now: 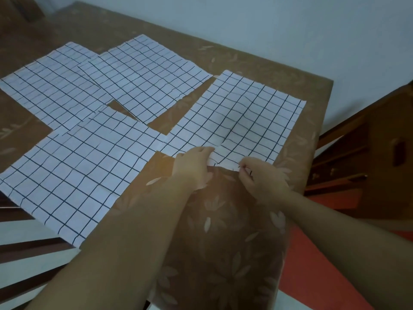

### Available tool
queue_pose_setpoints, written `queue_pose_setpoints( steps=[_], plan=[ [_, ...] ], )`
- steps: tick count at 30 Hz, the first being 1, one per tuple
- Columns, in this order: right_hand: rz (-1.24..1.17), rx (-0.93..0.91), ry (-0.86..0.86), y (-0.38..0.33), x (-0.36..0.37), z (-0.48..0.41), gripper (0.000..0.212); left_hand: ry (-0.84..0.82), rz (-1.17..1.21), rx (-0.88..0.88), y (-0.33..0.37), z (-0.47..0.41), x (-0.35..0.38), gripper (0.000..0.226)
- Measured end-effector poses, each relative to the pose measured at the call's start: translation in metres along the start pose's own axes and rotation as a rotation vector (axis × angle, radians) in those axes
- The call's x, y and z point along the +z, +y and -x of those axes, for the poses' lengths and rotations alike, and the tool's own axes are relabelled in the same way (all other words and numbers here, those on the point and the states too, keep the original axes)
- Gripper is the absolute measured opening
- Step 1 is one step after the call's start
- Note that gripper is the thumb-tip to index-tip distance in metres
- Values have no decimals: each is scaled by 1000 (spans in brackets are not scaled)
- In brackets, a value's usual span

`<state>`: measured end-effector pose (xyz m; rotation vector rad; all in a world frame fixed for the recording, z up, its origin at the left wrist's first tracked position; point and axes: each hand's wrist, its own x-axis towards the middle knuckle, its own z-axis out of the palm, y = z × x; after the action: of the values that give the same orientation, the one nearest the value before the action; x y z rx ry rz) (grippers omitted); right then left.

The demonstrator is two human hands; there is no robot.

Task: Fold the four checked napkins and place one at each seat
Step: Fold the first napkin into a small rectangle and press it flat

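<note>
Several white napkins with a dark checked grid lie spread flat on the table. The right napkin (241,117) lies near the table's right edge, and both hands pinch its near edge. My left hand (194,166) grips the near-left part of that edge. My right hand (261,175) grips the near-right part, and the cloth is slightly lifted and rippled between them. The near-left napkin (78,173) hangs over the table's left edge. The far-left napkin (51,86) and the far-middle napkin (147,74) overlap a little at the back.
The table wears a brown cloth with pale leaf print (223,231). A wooden cabinet (362,153) stands to the right, above a red floor (312,265). A pale wall (290,30) runs behind the table. Striped flooring (26,253) shows at the lower left.
</note>
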<state>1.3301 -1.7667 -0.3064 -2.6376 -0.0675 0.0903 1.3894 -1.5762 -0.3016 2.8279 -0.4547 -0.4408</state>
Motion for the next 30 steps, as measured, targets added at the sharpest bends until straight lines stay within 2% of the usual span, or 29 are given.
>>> queue_pose_setpoints(
  steps=[3, 5, 7, 9, 11, 14, 17, 19, 21, 26, 30],
  plan=[
    [-43, -13, 26, -13, -13, 6, 14, 25, 102, -45, 9, 4, 2, 36],
    [-68, -34, 36, -16, -18, 9, 14, 41, 129, -91, 12, 10, -1, 31],
    [-46, -44, -20, -14, -22, 13, 32, 65, 96, -86, 12, 16, -6, 37],
    [10, -44, -118, -10, -28, 18, 65, 112, 104, -65, 12, 23, -14, 42],
    [52, -29, -126, -8, -33, 21, 77, 152, 142, -43, 11, 28, -25, 43],
    [130, 7, -41, -11, -44, 22, 55, 214, 209, 11, 11, 35, -40, 45],
    [29, 39, 84, -22, -60, 19, 28, 323, 225, 27, 15, 43, -54, 34],
    [-29, 38, 182, -30, -72, 16, 21, 355, 216, 6, 15, 46, -62, 30],
    [-41, -2, 261, -37, -83, 13, 22, 363, 226, -5, 17, 51, -73, 29],
    [-67, -32, 365, -43, -108, 5, 46, 346, 260, -5, 22, 63, -103, 40],
    [-15, -54, 354, -49, -125, 7, 43, 450, 393, -29, 35, 69, -132, 38]
  ],
)
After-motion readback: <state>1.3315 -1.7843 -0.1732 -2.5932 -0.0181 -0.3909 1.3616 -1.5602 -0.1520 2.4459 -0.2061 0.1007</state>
